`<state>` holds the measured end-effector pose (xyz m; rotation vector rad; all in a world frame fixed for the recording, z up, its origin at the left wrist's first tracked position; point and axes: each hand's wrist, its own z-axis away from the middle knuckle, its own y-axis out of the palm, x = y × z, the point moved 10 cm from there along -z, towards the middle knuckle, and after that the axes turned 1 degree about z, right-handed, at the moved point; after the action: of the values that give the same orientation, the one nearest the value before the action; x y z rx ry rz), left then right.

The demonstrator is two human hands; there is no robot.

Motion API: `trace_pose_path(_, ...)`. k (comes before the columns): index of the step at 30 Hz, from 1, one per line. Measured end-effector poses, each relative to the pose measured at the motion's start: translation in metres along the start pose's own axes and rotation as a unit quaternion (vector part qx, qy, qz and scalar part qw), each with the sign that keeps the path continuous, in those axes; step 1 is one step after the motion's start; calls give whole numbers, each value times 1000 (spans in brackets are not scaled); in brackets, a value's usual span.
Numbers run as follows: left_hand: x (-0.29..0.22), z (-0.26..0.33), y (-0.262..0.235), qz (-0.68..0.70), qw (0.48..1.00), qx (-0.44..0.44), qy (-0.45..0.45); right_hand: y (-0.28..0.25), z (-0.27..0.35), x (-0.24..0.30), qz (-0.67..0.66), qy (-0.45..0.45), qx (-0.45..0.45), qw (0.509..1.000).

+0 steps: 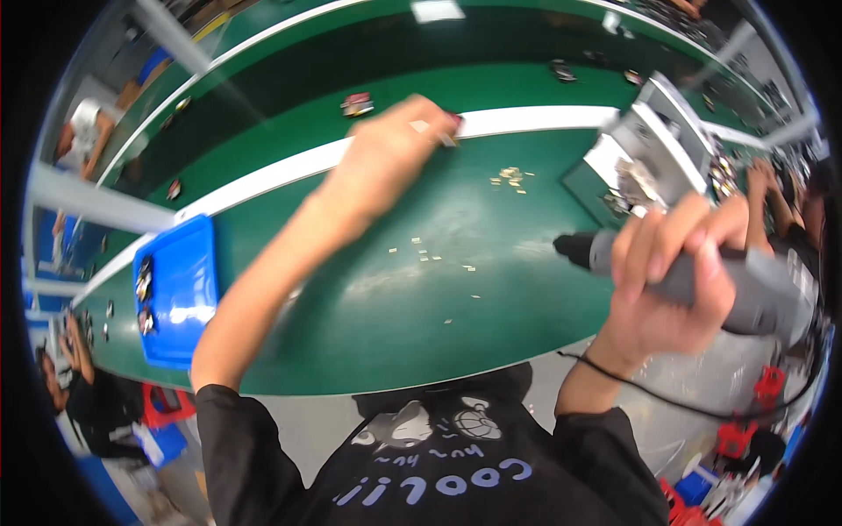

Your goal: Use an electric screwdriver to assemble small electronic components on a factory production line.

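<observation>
Head view of a person at a green workbench, both forearms entering from the lower edge. The left hand is stretched far forward across the bench to the white strip that borders the green conveyor belt; its fingers are curled down over a small dark part with a pale tab, though motion blur leaves it unclear how firmly the part is pinched. The right hand is closed fully around the grey barrel of a powered screwdriver (a black cable trails from the wrist side), holding it roughly level, with the dark nose of the tool pointing away from the palm toward the middle of the bench.

Between the two hands, and nearer the left fingertips, lies a cluster of small pale pieces; further loose pieces are scattered on the green surface below the left wrist. Just beyond the right hand's knuckles stands a grey metal fixture holding small parts. Outboard of the left forearm, well apart from the hand, sits a blue tray containing a few dark components. More small dark parts ride on the belt beyond the left hand. Other people's hands appear at the far left and far right edges.
</observation>
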<state>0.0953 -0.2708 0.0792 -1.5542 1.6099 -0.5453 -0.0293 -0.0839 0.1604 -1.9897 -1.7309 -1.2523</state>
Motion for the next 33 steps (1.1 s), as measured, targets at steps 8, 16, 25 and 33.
trace_pose_path(8,137,28,35,-225,940,134,-219,-89,-43,45,155,-56,-125,978)
trace_pose_path(16,55,40,5,-109,974,46,-191,-96,-59,15,181,-19,-155,971)
trace_pose_path(25,-22,158,-39,-68,932,50,-353,-109,-66,-13,129,54,-160,977)
trace_pose_path(33,-99,145,-3,-42,975,104,-189,-16,-18,-42,54,110,-37,992)
